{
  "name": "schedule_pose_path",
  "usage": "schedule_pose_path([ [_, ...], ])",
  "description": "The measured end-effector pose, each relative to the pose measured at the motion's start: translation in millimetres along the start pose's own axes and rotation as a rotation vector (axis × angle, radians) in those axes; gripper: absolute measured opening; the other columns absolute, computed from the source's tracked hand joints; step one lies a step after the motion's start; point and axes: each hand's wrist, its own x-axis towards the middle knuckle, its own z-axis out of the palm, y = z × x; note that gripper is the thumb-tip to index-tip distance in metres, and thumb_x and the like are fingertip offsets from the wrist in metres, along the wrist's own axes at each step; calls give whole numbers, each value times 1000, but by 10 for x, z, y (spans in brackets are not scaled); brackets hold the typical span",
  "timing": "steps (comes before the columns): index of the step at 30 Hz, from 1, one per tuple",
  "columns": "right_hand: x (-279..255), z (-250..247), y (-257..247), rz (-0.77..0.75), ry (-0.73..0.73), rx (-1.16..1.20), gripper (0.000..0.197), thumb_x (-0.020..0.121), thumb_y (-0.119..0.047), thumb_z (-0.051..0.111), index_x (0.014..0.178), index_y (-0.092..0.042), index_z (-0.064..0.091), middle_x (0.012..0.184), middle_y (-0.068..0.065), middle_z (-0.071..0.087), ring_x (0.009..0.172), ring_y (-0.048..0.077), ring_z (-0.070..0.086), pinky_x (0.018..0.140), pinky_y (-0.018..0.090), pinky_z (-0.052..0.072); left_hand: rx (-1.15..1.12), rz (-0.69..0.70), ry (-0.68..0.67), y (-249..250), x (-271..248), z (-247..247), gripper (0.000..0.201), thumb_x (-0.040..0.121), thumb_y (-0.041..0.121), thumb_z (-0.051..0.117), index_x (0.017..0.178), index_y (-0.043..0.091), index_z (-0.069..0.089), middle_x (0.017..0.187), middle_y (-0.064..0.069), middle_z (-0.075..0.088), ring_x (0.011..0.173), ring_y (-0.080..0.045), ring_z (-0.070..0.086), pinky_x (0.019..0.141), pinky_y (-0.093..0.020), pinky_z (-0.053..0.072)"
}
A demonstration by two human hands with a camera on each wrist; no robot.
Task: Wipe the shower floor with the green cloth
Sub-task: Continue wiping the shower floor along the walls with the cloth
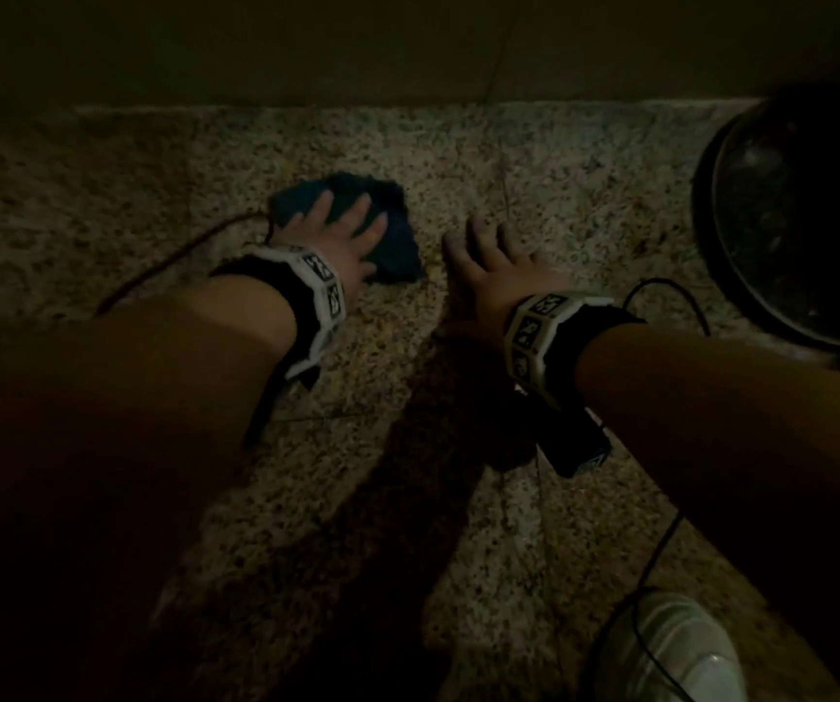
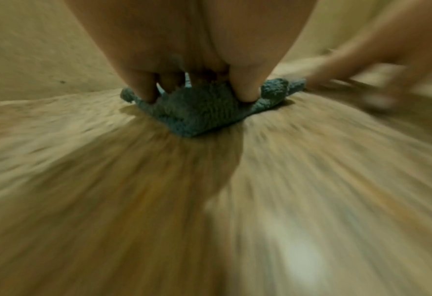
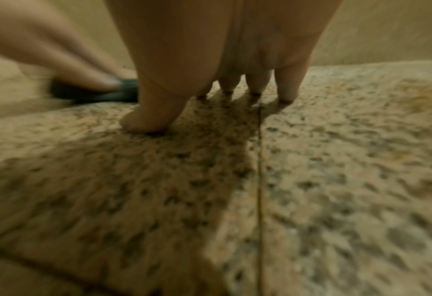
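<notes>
The green cloth (image 1: 397, 245) lies crumpled on the speckled shower floor (image 1: 585, 195), near the far wall. My left hand (image 1: 337, 230) presses down on it with fingers spread and straight; the left wrist view shows the fingertips (image 2: 245, 94) sinking into the cloth (image 2: 199, 114). My right hand (image 1: 496, 260) rests flat on the bare floor just right of the cloth, its fingertips (image 3: 288, 94) and thumb touching the stone (image 3: 336, 180). In the right wrist view the cloth (image 3: 103, 94) shows dark at the left under the other hand.
A dark round basin (image 1: 802, 220) stands at the right by the wall. A white shoe (image 1: 681, 651) is at the lower right. Thin cables (image 1: 671, 291) trail from both wrists across the floor. The wall base (image 1: 408, 53) runs along the far edge.
</notes>
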Motion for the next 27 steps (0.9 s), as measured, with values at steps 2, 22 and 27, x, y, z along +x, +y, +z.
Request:
schedule_pose_path([
  [2,-5,-2,-7,3,-9,9,94,89,-60,48,146,-34,-23,152,-2,-34,142,29,-23,117,51,-1,-20,0,23,13,164,-171,58,103,39,22,150,29,-11,156,3,-19,144,-32,-13,115,-47,6],
  [22,-19,-43,24,-70,-28,73,90,90,-55,51,150,-32,-13,151,-2,-35,141,30,-27,116,53,-3,-68,-128,-1,406,141,-242,61,103,38,25,149,27,-14,156,2,-21,143,-33,-13,115,-49,8],
  [27,-31,-80,243,-130,48,56,76,95,-28,54,152,-33,4,158,-3,-16,147,26,-4,116,46,20,-90,-114,-42,556,-156,46,63,103,36,27,149,26,-16,155,2,-24,143,-33,-17,115,-47,7],
])
